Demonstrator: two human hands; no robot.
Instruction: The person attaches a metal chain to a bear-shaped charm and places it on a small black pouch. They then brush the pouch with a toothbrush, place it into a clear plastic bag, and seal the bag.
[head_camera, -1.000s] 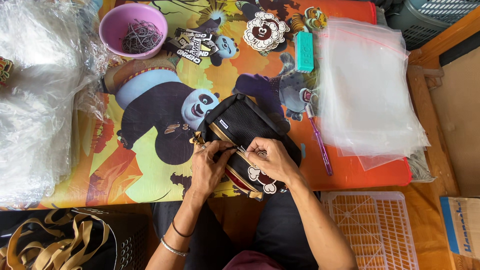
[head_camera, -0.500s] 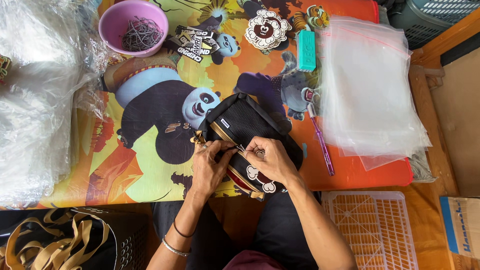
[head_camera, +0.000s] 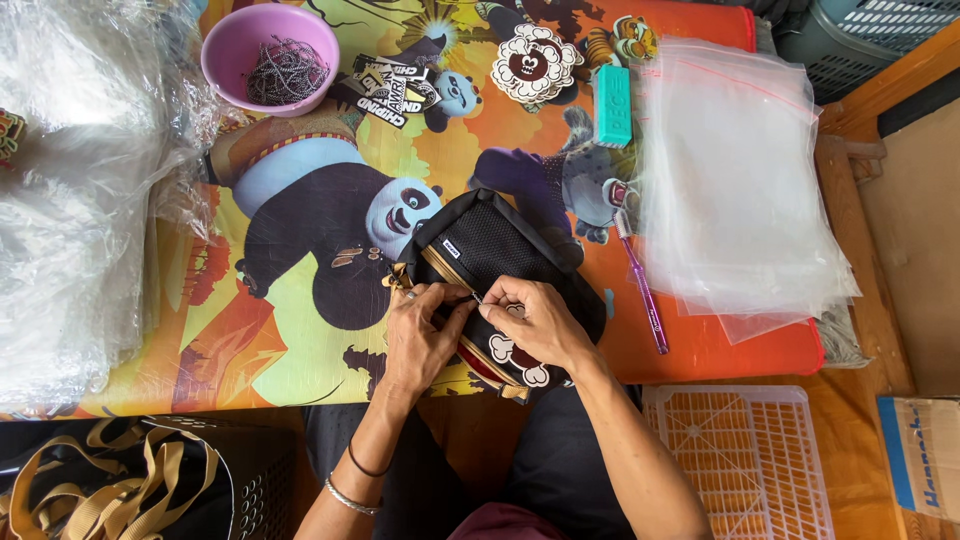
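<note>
A small black mesh pouch (head_camera: 490, 245) with gold zips lies at the near edge of a colourful cartoon-print table (head_camera: 300, 330). My left hand (head_camera: 420, 335) presses on the pouch's near side and pinches at a gold zip. Beside it, my right hand (head_camera: 535, 320) also rests on the pouch, its fingertips pinching a small thin metal piece at the zip. Both sets of fingertips meet at the same spot. A round cartoon patch shows on the pouch below my right hand.
A purple bowl (head_camera: 270, 45) of small metal chains stands at the back left. Printed tags, a round sheep sticker (head_camera: 540, 60), a teal block (head_camera: 612, 105) and a purple toothbrush (head_camera: 640, 285) lie around. Clear zip bags (head_camera: 735, 190) are stacked right, crumpled plastic (head_camera: 70, 200) left. A black basket with tan straps (head_camera: 110, 485) and a white crate (head_camera: 745, 460) stand below.
My fingers have shifted slightly on the zip; the pouch and everything else stay in place.
</note>
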